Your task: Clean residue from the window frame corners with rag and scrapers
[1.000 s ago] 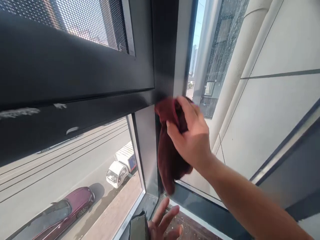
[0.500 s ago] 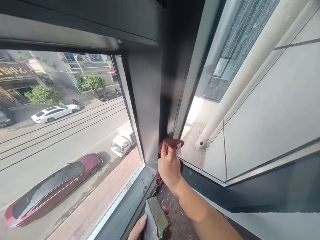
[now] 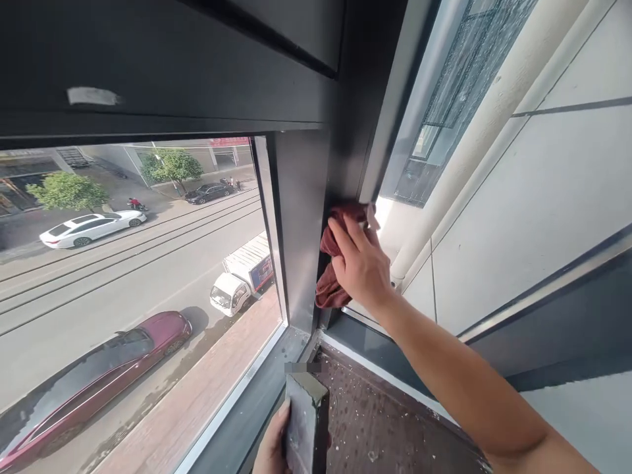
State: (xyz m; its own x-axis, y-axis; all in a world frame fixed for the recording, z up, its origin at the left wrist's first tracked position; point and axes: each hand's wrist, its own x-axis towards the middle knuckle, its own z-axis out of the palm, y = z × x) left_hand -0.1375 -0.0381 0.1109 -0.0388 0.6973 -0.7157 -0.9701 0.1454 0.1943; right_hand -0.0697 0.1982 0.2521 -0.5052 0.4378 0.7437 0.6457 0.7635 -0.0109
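My right hand [image 3: 360,266] presses a dark red cloth [image 3: 332,260] against the dark upright post of the window frame [image 3: 301,224], a little above the sill. The cloth hangs in folds below my fingers. At the bottom edge my left hand [image 3: 271,447] grips a grey rectangular block [image 3: 303,415], held upright over the speckled brown sill [image 3: 375,421]. Only the fingers of that hand show.
The left pane [image 3: 138,289] looks down on a street with cars and a small truck. A dark crossbar [image 3: 162,92] with white smears runs overhead. To the right an open sash [image 3: 557,303] and a pale outer wall with a white pipe [image 3: 488,112].
My right hand with the cloth went down the post to the sill, then came back up partway. My left hand has closed on the grey block and lifted it.
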